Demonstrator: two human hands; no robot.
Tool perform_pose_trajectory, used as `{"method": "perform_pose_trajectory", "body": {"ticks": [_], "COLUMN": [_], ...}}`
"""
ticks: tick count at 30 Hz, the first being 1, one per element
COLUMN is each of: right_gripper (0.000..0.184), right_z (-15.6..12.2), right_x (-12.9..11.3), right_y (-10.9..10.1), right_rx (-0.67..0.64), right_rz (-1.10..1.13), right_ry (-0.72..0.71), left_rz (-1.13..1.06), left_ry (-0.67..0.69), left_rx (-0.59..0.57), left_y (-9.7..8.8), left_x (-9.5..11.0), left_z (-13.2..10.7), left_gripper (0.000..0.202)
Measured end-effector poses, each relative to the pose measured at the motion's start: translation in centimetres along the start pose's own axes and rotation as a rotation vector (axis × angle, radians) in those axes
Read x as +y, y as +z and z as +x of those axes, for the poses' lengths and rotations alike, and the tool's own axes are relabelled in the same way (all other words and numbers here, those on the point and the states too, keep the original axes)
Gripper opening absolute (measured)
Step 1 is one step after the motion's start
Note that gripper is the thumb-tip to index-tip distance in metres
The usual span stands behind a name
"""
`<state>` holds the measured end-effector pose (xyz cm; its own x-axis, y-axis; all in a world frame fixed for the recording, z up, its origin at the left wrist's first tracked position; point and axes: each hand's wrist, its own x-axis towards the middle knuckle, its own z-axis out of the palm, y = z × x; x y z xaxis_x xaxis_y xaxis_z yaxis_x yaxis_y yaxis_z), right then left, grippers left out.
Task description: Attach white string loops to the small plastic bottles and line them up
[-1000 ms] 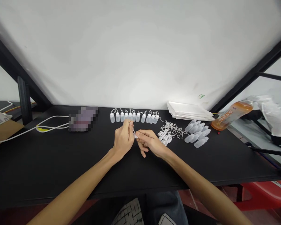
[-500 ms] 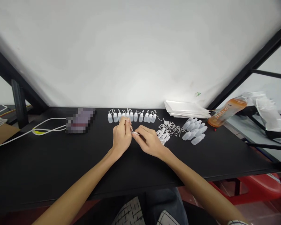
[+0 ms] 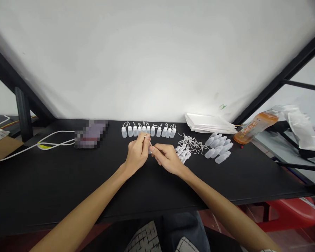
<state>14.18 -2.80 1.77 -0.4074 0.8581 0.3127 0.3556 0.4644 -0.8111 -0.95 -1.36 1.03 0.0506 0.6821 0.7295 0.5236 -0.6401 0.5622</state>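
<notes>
My left hand (image 3: pixel 138 154) and right hand (image 3: pixel 167 159) pinch a small white plastic piece (image 3: pixel 149 150) between them, its long axis pointing away from me toward the row of dropper bottles (image 3: pixel 148 131).

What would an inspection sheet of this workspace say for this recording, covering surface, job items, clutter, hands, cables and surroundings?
Surface: black tabletop.
Job's things: row of upright white plastic bottles with cord loops; tangled white cords; heap of small white parts; translucent bottles lying in a pile.
Clutter: stack of white paper; orange drink bottle; pixelated object.
Hands: left hand and right hand pinch a small white piece, too small to identify.
Cables: white cables at the table's left.
Surroundings: white wall panel; black metal frame; red stool; cardboard box.
</notes>
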Motion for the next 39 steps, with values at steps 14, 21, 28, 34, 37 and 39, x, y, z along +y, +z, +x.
{"method": "perform_pose_trajectory", "body": {"ticks": [14, 21, 28, 34, 37, 39], "right_gripper": [0.012, 0.008, 0.005, 0.011, 0.013, 0.014], "right_z": [0.1, 0.1, 0.1, 0.4, 0.8, 1.0], "right_x": [-0.7, -0.3, -0.4, 0.3, 0.5, 0.5], "right_y": [-2.1, -1.9, -1.8, -1.9, -2.4, -2.8], "right_rx": [0.319, 0.277, 0.253, 0.295, 0.351, 0.382], "right_rz": [-0.197, -0.281, -0.364, -0.285, -0.078, 0.095], "right_ry": [-0.237, -0.226, -0.161, -0.117, -0.026, 0.052], "left_rz": [0.046, 0.117, 0.176, 0.118, 0.095, 0.089], "left_ry": [-0.014, 0.042, 0.048, -0.086, -0.126, -0.129], "left_rx": [-0.284, -0.341, -0.348, -0.382, -0.393, -0.403], "left_y": [0.6, 0.8, 1.0, 0.8, 0.6, 0.4], "left_x": [-0.5, -0.6, -0.8, -0.3, 0.1, 0.2], "left_z": [-0.5, -0.8, -1.1, -0.6, -0.2, 0.0], "left_gripper": [0.025, 0.024, 0.022, 0.018, 0.025, 0.03]}}
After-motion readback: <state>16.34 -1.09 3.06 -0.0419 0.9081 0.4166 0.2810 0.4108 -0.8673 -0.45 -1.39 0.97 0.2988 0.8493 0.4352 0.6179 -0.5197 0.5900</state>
